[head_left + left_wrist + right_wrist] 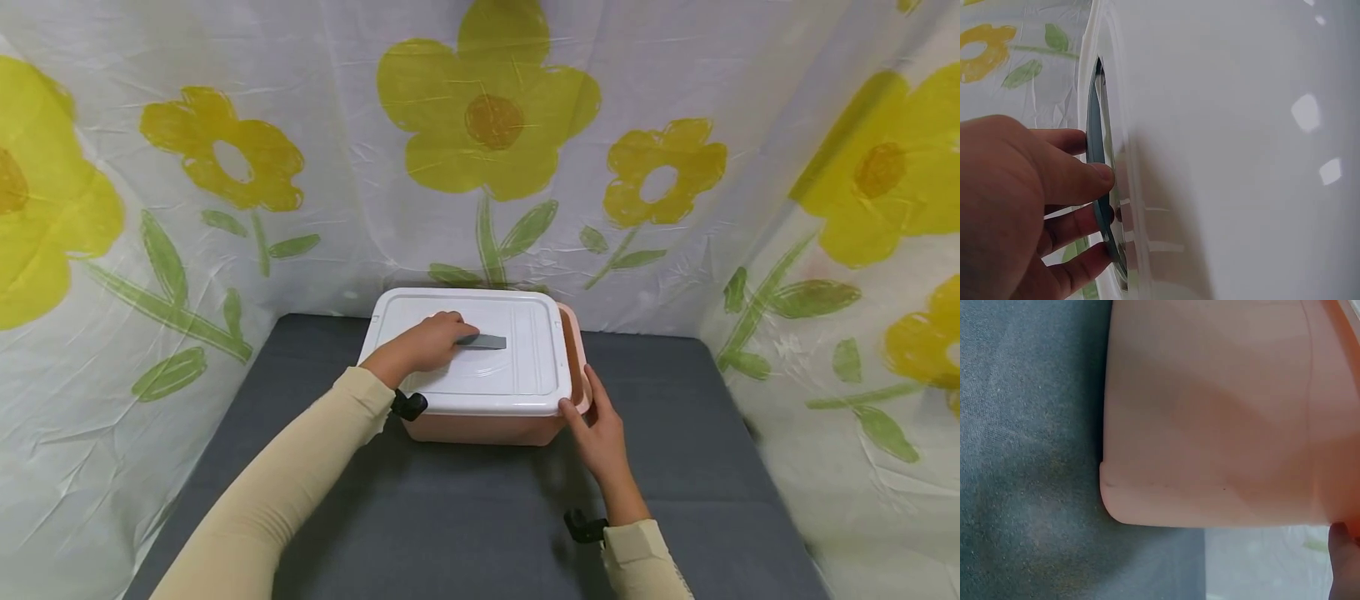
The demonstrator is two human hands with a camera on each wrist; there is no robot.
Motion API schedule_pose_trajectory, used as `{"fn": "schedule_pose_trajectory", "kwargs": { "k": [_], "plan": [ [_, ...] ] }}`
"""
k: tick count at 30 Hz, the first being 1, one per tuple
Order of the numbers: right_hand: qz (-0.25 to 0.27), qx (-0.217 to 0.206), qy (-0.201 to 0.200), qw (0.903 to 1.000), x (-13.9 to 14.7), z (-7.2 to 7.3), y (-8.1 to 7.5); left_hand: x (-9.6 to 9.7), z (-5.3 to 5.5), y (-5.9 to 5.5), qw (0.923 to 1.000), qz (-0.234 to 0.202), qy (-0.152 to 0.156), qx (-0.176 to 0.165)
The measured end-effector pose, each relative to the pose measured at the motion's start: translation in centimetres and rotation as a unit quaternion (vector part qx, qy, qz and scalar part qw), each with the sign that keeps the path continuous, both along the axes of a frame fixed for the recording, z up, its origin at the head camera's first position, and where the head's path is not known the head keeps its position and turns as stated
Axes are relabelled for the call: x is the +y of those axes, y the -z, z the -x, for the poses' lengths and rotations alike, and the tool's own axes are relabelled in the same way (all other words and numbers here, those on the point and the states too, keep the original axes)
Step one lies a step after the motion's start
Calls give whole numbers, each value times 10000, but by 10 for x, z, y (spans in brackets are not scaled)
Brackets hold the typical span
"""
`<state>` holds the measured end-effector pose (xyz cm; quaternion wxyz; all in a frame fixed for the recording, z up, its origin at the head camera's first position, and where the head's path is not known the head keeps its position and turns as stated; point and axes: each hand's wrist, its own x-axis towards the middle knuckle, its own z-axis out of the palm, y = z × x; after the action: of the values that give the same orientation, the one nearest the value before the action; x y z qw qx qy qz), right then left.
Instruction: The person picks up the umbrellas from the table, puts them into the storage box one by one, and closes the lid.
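Note:
A white lid (517, 308) lies over a pink storage box (480, 430), shifted left so that a strip of the box's opening shows on the right. My left hand (435, 340) holds the grey handle (491, 342) on top of the lid. In the left wrist view the thumb lies on one side of the handle (1095, 134) and fingers reach behind it. My right hand (600, 433) is spread at the box's front right corner, thumb at the lid's corner and a straight finger along the box's right rim. In the right wrist view only a fingertip (1342, 550) shows beside the pink wall.
The box stands at the back of a dark grey cloth-covered table (465, 525). A white curtain (337, 225) with yellow flowers hangs behind it and along both sides. Each wrist carries a black strap mount.

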<state>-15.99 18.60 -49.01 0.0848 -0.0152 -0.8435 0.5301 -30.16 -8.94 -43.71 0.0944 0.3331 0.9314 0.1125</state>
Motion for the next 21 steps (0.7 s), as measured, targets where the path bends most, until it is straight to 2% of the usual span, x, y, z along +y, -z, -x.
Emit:
{"fn": "schedule_pose_trajectory", "kwargs": {
  "k": [11, 21],
  "plan": [
    [297, -10, -221, 9993, 5, -2, -3, 16, 1, 2, 9998, 6, 169, 111],
    [414, 308, -354, 9980, 7, -3, -2, 26, 0, 1, 9997, -49, 190, 111]
  ]
}}
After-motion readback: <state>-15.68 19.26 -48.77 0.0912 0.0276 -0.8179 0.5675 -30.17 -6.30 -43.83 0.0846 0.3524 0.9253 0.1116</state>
